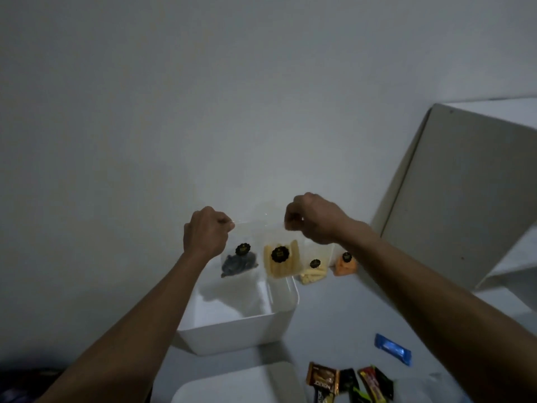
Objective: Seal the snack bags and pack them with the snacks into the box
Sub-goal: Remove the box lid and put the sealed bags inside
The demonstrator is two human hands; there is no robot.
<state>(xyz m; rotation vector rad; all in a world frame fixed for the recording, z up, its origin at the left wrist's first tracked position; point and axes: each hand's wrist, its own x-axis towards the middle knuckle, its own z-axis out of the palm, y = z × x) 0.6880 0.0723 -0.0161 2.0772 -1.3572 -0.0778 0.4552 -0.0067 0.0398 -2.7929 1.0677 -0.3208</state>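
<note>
Both hands are raised above the white box, each closed into a fist-like pinch on the top edge of a clear snack bag: the left hand grips the bag's upper left corner and the right hand its upper right corner, so the bag hangs stretched between them. Through the clear plastic show a dark-filled bag and a bag of pale yellow sticks, each with a round black label; whether they stand behind the held bag or inside it cannot be told. The box sits open on the bench. Beside it toward the wall lie another yellow-stick bag and an orange-filled bag. Near the bench's front edge lie a blue wrapped bar, several dark wrapped snack bars and a white lid.
</note>
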